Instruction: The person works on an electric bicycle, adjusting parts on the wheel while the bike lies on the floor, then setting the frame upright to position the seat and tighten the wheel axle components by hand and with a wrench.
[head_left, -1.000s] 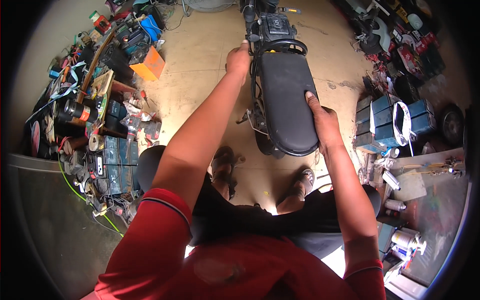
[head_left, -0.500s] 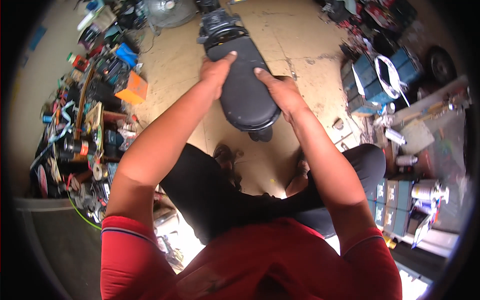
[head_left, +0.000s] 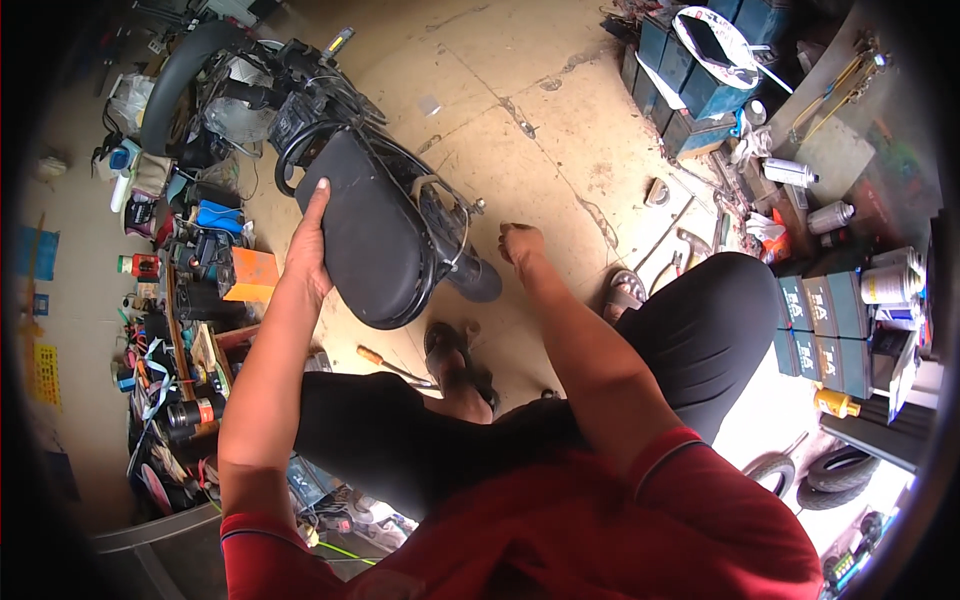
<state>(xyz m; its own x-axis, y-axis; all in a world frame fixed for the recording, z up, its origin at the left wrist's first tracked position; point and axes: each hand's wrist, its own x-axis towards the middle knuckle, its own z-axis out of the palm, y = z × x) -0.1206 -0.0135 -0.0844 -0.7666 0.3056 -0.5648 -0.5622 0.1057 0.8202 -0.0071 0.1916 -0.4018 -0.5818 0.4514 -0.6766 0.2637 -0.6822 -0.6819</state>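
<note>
A black padded seat (head_left: pixel 365 235) belongs to a small two-wheeled bike (head_left: pixel 320 105) that stands at a slant in front of me. My left hand (head_left: pixel 308 245) grips the seat's left edge, thumb on top and the other fingers out of sight beneath. To the right of the seat, apart from it, my right hand (head_left: pixel 522 243) hangs over the floor with its fingers curled in. Whether anything is inside it is hidden. The bike's rear wheel (head_left: pixel 475 280) shows partly under the seat's right side, next to a metal frame tube.
Tools and parts crowd the left, with an orange box (head_left: pixel 252 272) among them. A hammer (head_left: pixel 692 240) and pliers (head_left: pixel 668 270) lie on the floor at right. Blue-grey batteries (head_left: pixel 705 135) stand at upper right, spray cans (head_left: pixel 790 172) below. A wooden-handled tool (head_left: pixel 385 362) lies near my foot.
The bike has turned, its seat now slanting and its front end to the upper left. My right hand has left the seat and moved to its right; my left hand stays on it.
</note>
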